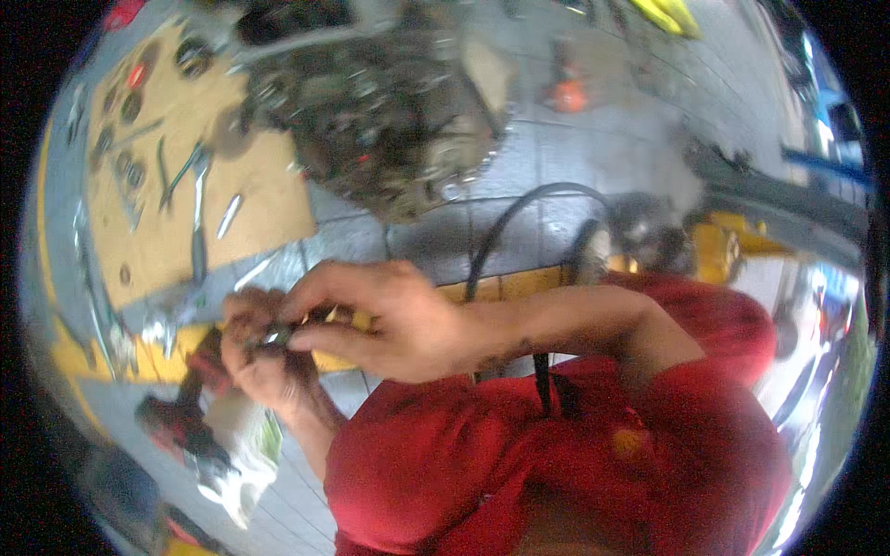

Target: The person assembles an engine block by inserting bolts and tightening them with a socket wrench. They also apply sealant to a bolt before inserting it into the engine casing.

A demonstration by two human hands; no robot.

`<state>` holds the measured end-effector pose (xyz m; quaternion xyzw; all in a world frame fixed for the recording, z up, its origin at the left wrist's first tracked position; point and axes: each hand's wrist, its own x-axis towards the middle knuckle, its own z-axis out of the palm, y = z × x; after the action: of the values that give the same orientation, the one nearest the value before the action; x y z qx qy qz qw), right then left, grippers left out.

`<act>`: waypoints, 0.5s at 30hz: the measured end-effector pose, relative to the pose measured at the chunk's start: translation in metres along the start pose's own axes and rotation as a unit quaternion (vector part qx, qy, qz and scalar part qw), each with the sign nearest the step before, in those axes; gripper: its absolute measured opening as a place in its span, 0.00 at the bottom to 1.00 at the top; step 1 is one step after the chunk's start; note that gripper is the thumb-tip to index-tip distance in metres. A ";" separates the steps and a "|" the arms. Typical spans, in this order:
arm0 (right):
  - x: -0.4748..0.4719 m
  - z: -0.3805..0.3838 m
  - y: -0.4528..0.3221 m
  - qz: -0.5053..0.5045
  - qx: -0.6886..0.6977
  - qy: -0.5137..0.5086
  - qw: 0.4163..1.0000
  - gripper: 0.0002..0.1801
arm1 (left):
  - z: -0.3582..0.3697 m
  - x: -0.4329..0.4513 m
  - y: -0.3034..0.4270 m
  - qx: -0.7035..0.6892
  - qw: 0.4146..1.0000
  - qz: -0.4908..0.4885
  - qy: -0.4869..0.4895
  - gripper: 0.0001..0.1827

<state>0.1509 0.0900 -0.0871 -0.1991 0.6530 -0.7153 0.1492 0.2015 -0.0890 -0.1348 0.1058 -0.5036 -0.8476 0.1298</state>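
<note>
My left hand (259, 358) is curled around a small shiny metal part (276, 338), too blurred to name exactly. From the right, my right hand (396, 323) pinches the same part between thumb and fingers. Both hands are in front of my body, over the yellow floor stripe (511, 283). Beyond them a large, dark, greasy engine or gearbox assembly (368, 118) rests on the tiled floor. To its left lies a cardboard sheet (271, 222) bearing green-handled pliers (179, 172), a long tool with a dark grip (199, 222) and a short metal cylinder (229, 217).
Several round parts, among them a dark ring (193, 57), lie on the cardboard. A black hose (528, 198) arches up from the floor at centre right. Low at left are a red-and-black power tool (184, 424) and a white bag (243, 479). An orange object (570, 96) stands farther back.
</note>
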 end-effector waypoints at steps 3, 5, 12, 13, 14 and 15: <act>0.000 0.005 0.002 0.091 0.143 0.008 0.986 0.11 | 0.001 0.001 -0.002 0.056 0.994 -0.080 0.050 0.22; 0.000 0.004 0.005 0.141 0.220 0.004 0.965 0.11 | 0.005 -0.004 -0.006 0.123 0.991 -0.048 0.030 0.24; -0.039 -0.054 0.008 0.115 0.022 -0.140 0.983 0.20 | 0.009 0.001 -0.012 0.042 0.998 -0.044 0.024 0.12; -0.048 -0.074 0.014 0.128 -0.030 -0.218 0.967 0.21 | 0.004 0.003 -0.014 0.036 0.999 -0.013 -0.019 0.11; -0.057 -0.098 0.022 0.128 -0.067 -0.292 0.946 0.22 | -0.001 0.002 -0.021 0.070 0.997 -0.022 -0.015 0.11; -0.068 -0.130 0.031 0.197 -0.126 -0.355 0.905 0.22 | -0.006 0.001 -0.029 0.093 0.995 -0.036 0.005 0.10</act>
<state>0.1469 0.2330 -0.1324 -0.3243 0.6676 -0.4645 0.4830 0.1997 -0.0813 -0.1631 0.1401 -0.5750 -0.8009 0.0916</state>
